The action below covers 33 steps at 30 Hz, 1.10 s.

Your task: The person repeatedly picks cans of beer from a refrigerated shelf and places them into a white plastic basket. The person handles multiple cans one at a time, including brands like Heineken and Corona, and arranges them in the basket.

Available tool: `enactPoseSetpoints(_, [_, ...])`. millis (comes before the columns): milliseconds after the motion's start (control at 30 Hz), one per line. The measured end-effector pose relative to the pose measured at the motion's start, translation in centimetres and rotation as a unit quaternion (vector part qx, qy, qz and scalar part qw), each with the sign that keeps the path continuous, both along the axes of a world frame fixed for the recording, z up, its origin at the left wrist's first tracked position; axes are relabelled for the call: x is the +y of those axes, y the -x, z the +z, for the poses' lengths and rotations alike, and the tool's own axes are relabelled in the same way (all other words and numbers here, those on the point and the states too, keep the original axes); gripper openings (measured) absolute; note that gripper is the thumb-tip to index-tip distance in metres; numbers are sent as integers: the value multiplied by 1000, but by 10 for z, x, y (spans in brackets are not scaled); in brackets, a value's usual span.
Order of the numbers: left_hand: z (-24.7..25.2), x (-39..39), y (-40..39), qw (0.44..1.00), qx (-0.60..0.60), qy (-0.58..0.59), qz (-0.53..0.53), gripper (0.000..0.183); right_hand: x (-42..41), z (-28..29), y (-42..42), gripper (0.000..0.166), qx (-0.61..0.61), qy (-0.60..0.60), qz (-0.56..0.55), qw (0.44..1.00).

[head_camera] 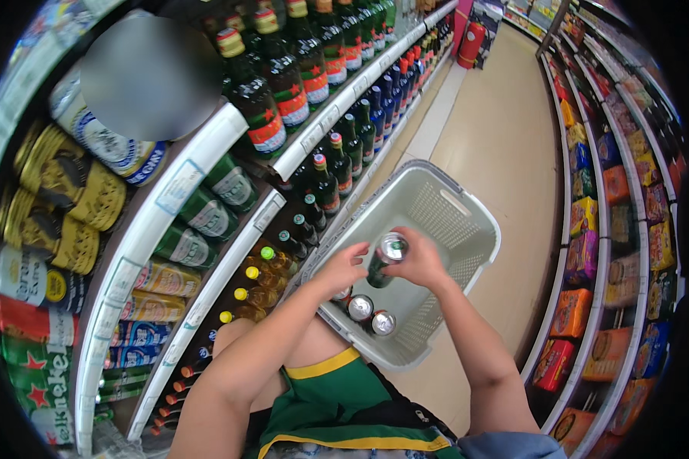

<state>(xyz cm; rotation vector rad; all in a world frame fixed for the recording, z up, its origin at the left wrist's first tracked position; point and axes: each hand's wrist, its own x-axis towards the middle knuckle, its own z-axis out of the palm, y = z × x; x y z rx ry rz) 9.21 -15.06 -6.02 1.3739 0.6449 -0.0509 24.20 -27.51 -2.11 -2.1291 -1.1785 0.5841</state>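
My right hand [419,258] grips a dark green drink can [381,274], its silver lid tilted up toward me, over the inside of a pale grey plastic basket [462,215]. To the left of that can, my left hand [344,267] hovers with its fingers apart and nothing in them. Two cans with silver tops, one can [360,308] and another can [383,323], stand in the near end of the basket. A further can [342,294] is partly hidden beneath my left hand. The basket's perforated walls have a handle slot at the far end.
Shelves with a white edge [350,92] hold glass bottles [264,109] and drink cans [209,212] close on my left. Across the tiled aisle floor [488,126], another shelf carries packaged food [571,312]. A red fire extinguisher [471,45] stands at the far end.
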Motion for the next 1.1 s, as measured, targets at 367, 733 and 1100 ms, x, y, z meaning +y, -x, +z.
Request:
enactPoseSetpoints(367, [151,-76,114,861,-214,-438,144,81,-40,199,115,65,-110,-256,211,937])
enactPoseSetpoints(733, [160,-132,337,740,-123,-529,397,71,-17,151,298,68,53,-290,424,856])
enactPoseSetpoints(1100, [127,-155,497,555,2,-614,562,69,24,113,476,63,115,-264,579,763])
